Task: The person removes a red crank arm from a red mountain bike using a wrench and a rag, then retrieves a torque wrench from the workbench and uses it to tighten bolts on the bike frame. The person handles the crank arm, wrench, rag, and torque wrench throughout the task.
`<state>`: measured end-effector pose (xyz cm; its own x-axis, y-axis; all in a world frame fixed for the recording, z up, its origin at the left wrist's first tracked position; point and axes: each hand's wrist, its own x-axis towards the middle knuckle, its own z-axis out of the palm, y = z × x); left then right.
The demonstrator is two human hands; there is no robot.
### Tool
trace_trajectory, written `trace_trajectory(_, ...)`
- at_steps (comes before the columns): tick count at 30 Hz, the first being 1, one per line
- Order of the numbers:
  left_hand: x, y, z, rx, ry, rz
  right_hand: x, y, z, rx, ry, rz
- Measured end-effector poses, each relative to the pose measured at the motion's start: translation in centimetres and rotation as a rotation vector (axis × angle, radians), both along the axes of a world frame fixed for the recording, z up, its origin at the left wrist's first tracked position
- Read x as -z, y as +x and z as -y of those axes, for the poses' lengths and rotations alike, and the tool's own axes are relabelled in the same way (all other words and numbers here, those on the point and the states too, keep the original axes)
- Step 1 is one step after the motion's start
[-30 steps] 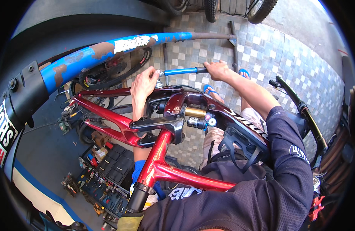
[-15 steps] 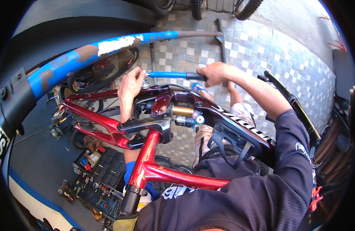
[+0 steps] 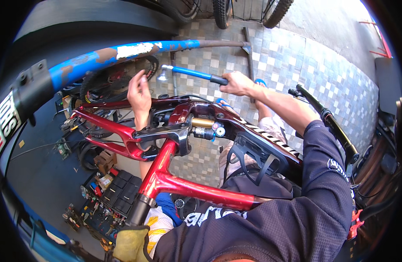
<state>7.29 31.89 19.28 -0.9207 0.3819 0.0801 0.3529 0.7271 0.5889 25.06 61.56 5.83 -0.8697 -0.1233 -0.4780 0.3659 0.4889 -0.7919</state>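
My right hand (image 3: 238, 84) grips the black handle of a blue torque wrench (image 3: 190, 72). Its silver head and socket point down, apart from the bike and close to my left hand. My left hand (image 3: 140, 97) is raised, fingers parted and empty, its forearm passing behind the frame. Below both hands lies a glossy red bicycle frame (image 3: 201, 192), held in a stand. Its rear shock (image 3: 203, 126) has a gold body, and a black linkage (image 3: 168, 136) sits beside it. On the dark tube to the right is a black bottle cage (image 3: 257, 157).
A worn blue stand arm (image 3: 94, 62) crosses above the frame. A tool tray (image 3: 100, 214) full of small parts stands lower left. Bicycle wheels (image 3: 222, 13) line the top edge. A black fork (image 3: 327, 118) is at right. Chequered tiles (image 3: 288, 56) cover the floor.
The wrench head has lifted off the frame, with its socket in the open. My left hand has let go of the head and drawn back slightly left.
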Motion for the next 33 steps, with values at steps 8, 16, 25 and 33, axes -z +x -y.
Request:
trace_trajectory(8,-4.0,12.4,12.5,-0.309,0.07,-0.268,-11.3,-1.0,-13.5,-0.088,-0.203,0.496)
trace_trajectory(16,3.9,16.8,23.0,-0.266,0.074,0.388,-30.5,-1.2,-20.2,0.025,0.186,0.373)
trace_trajectory(25,2.6,17.0,18.4,0.063,-0.01,0.53,-48.2,10.2,-16.0,0.615,0.009,-0.235)
trace_trajectory(33,-0.6,31.3,18.0,-0.05,0.331,0.741,-48.8,19.9,-4.7,0.76,-0.586,-0.6)
